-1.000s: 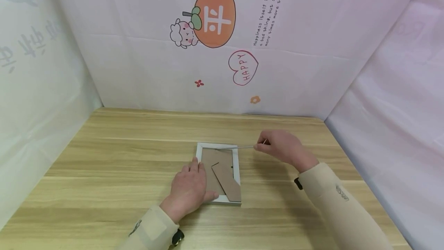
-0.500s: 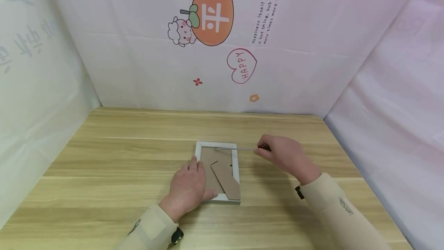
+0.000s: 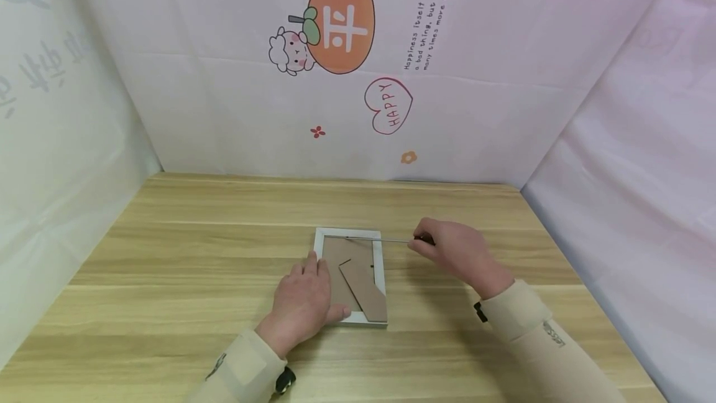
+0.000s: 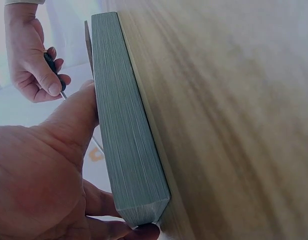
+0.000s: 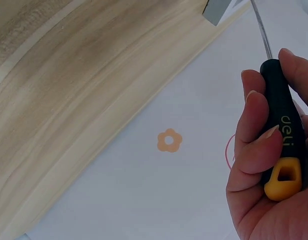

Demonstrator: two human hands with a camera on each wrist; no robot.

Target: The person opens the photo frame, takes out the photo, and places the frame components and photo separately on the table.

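A light-coloured picture frame [image 3: 376,254] lies face down on the wooden table, its brown backing board [image 3: 358,250] and slanted stand leg [image 3: 366,297] showing. My left hand [image 3: 302,297] holds it at the near left corner, thumb over the near edge and fingers along the left side. In the left wrist view the frame's side [image 4: 126,115] stands beside the thumb. My right hand [image 3: 455,250] grips a screwdriver with a dark green handle [image 5: 279,105] and yellow end. Its thin metal shaft [image 3: 391,240] reaches left across the frame, the tip by a small dark tab at the far inner edge.
Another small dark tab [image 3: 372,266] shows at the backing's right edge. The wood-grain table [image 3: 224,216] surrounds the frame. Printed white sheets [image 3: 235,111] stand behind the table and on both sides.
The right hand has come slightly down and the screwdriver shaft has shifted a little at the frame's far edge. The left hand and the frame hold their place; the head view drifts slightly.
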